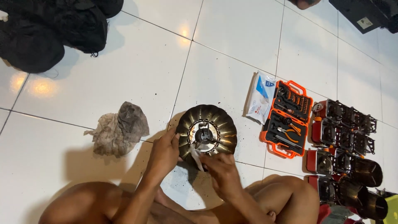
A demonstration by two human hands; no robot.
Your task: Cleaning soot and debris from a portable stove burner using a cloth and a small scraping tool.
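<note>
A round, fluted metal burner shield point(215, 120) with a small stove head point(204, 135) at its centre is tilted up off the white tiled floor in front of me. My left hand point(163, 154) grips its left rim. My right hand point(219, 170) presses a small white wipe point(197, 157) against the shield's lower edge. Dark specks of dirt lie on the tiles around it.
A crumpled dirty grey rag point(118, 128) lies left of the shield. To the right sit a white wipes packet point(260, 96), an open orange tool case point(288, 119) and several small red-and-black stoves point(346, 143). Black bags point(49, 29) lie at top left. My knees frame the bottom.
</note>
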